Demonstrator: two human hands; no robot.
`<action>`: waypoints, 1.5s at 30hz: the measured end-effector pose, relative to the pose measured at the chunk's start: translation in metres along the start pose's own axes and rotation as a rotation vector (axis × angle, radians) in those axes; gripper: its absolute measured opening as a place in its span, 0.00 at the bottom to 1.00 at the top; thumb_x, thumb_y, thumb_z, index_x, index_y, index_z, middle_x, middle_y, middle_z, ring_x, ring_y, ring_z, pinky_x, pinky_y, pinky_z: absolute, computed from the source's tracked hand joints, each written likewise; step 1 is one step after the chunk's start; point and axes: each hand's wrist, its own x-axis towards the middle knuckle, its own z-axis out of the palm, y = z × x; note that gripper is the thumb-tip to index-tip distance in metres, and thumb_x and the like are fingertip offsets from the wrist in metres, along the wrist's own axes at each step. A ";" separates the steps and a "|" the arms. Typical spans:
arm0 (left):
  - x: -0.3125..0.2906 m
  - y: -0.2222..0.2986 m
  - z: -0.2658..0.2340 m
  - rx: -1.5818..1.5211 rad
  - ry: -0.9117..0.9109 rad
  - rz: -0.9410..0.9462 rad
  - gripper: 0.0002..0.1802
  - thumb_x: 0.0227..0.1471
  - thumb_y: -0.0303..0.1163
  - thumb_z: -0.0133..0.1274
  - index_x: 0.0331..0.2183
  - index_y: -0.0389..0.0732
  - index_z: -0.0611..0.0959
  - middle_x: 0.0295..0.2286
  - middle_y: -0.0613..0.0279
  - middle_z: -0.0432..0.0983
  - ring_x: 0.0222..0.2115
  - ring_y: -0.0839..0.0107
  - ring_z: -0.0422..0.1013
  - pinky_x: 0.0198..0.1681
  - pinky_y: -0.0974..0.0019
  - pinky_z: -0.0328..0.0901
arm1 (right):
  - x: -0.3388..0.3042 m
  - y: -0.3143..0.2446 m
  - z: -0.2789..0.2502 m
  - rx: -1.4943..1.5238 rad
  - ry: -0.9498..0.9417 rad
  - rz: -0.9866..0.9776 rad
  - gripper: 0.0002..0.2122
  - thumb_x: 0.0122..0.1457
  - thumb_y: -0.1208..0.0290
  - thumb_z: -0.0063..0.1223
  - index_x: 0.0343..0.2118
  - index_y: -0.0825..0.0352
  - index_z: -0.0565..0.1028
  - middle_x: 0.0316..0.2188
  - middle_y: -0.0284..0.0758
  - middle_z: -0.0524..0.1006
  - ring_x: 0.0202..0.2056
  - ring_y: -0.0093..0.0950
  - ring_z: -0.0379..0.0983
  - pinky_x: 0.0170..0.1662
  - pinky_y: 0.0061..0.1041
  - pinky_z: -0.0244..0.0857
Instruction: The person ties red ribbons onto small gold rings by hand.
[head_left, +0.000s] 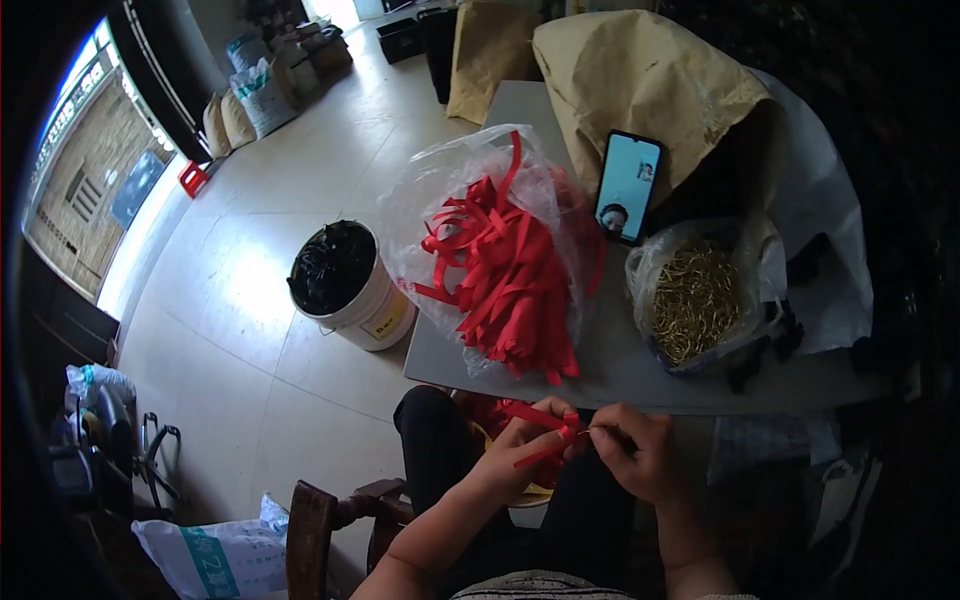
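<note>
– While your head is bent over your lap, where is the strip of red ribbon [541, 417]?

– Just below the near edge of the counter [610, 372], above your lap, with its ends sticking out past your left hand [515, 452]. The fingers of that hand are closed on it

– And the right hand [645, 450]?

– Close beside the left, your thumb and forefinger pinched narrow around a thin gold-coloured piece [585, 431], whose tip is at the ribbon; it is too small for you to make out its shape

– What lies under your hands?

– A yellow-rimmed container [538, 494] between your legs, with more red ribbon in it

– And on the counter?

– Ahead of your left hand, a heap of red ribbons [510, 285] spills from a clear plastic bag [415, 185]. To your right, gold-coloured metal pieces [695, 300] fill another bag, and beyond them a phone [628, 190] with a lit screen leans near a brown paper sack [640, 75]

– Further out?

– Left of the counter, on the floor [240, 350], you have a white bucket [365, 328] heaped with black material [335, 262]; near your left elbow is a wooden chair [312, 535]
</note>
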 end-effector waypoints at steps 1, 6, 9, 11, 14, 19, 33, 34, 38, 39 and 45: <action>0.000 0.002 -0.001 -0.029 0.017 -0.003 0.14 0.51 0.32 0.51 0.38 0.38 0.69 0.29 0.64 0.70 0.29 0.78 0.67 0.35 0.76 0.60 | 0.002 0.000 0.000 -0.003 -0.027 -0.018 0.02 0.51 0.76 0.51 0.25 0.68 0.72 0.13 0.28 0.68 0.15 0.14 0.63 0.19 0.15 0.53; 0.004 -0.001 0.005 -0.014 0.002 -0.052 0.10 0.50 0.29 0.52 0.36 0.37 0.71 0.28 0.66 0.71 0.29 0.80 0.67 0.35 0.76 0.60 | 0.005 0.000 -0.019 0.070 -0.143 0.049 0.03 0.52 0.76 0.51 0.25 0.69 0.71 0.14 0.27 0.68 0.16 0.11 0.61 0.20 0.14 0.53; 0.005 0.001 0.002 0.183 -0.125 -0.059 0.09 0.49 0.27 0.53 0.34 0.37 0.73 0.28 0.65 0.72 0.30 0.80 0.68 0.35 0.77 0.62 | 0.009 0.009 -0.019 0.409 -0.203 0.205 0.04 0.53 0.75 0.50 0.27 0.70 0.71 0.15 0.25 0.68 0.18 0.11 0.62 0.21 0.12 0.54; 0.002 0.002 0.006 0.247 -0.163 -0.001 0.08 0.48 0.27 0.54 0.32 0.36 0.75 0.28 0.63 0.74 0.29 0.80 0.70 0.34 0.77 0.64 | 0.011 0.014 -0.014 0.724 -0.304 0.419 0.06 0.57 0.72 0.48 0.31 0.70 0.71 0.22 0.26 0.72 0.25 0.11 0.65 0.27 0.12 0.58; 0.001 -0.003 0.002 0.165 0.109 0.067 0.08 0.48 0.26 0.54 0.33 0.34 0.75 0.27 0.62 0.75 0.27 0.78 0.71 0.33 0.76 0.66 | 0.007 0.022 -0.002 0.648 -0.170 0.294 0.07 0.57 0.71 0.49 0.34 0.70 0.71 0.27 0.29 0.73 0.26 0.12 0.66 0.29 0.11 0.59; 0.000 -0.002 0.012 0.157 0.253 0.281 0.08 0.48 0.24 0.53 0.33 0.33 0.75 0.27 0.62 0.74 0.28 0.78 0.71 0.34 0.75 0.66 | -0.002 0.012 0.003 0.049 -0.009 -0.123 0.09 0.48 0.75 0.58 0.33 0.69 0.74 0.31 0.36 0.75 0.25 0.23 0.73 0.29 0.19 0.67; -0.001 0.007 0.002 0.832 0.199 0.427 0.09 0.40 0.18 0.56 0.29 0.34 0.77 0.27 0.61 0.74 0.28 0.76 0.70 0.33 0.75 0.63 | -0.001 0.003 -0.015 0.146 -0.243 0.175 0.08 0.48 0.77 0.58 0.32 0.70 0.76 0.23 0.37 0.78 0.24 0.21 0.75 0.28 0.17 0.68; -0.002 0.008 0.001 0.847 0.095 0.418 0.09 0.40 0.18 0.55 0.29 0.34 0.77 0.26 0.61 0.74 0.28 0.76 0.70 0.33 0.75 0.63 | 0.002 0.003 -0.017 0.204 -0.277 0.205 0.07 0.48 0.75 0.59 0.30 0.70 0.76 0.22 0.34 0.77 0.23 0.18 0.74 0.27 0.16 0.67; 0.000 0.016 -0.008 0.651 -0.125 0.249 0.07 0.42 0.20 0.55 0.29 0.34 0.76 0.27 0.62 0.74 0.30 0.77 0.69 0.35 0.75 0.63 | 0.004 0.010 -0.021 0.371 -0.446 0.351 0.06 0.49 0.75 0.58 0.28 0.70 0.75 0.20 0.32 0.76 0.21 0.17 0.72 0.25 0.16 0.66; -0.002 0.016 -0.008 0.538 -0.177 0.160 0.06 0.44 0.20 0.55 0.29 0.34 0.76 0.27 0.63 0.74 0.31 0.78 0.69 0.36 0.75 0.63 | 0.007 0.005 -0.022 0.305 -0.440 0.311 0.05 0.49 0.76 0.58 0.27 0.70 0.74 0.19 0.32 0.75 0.21 0.17 0.71 0.24 0.16 0.65; -0.009 0.012 -0.002 0.543 -0.139 0.086 0.12 0.46 0.22 0.54 0.36 0.34 0.73 0.31 0.64 0.69 0.33 0.79 0.67 0.39 0.76 0.62 | -0.005 0.003 -0.008 0.052 -0.269 0.044 0.04 0.46 0.80 0.57 0.22 0.69 0.71 0.16 0.30 0.72 0.19 0.19 0.70 0.22 0.16 0.62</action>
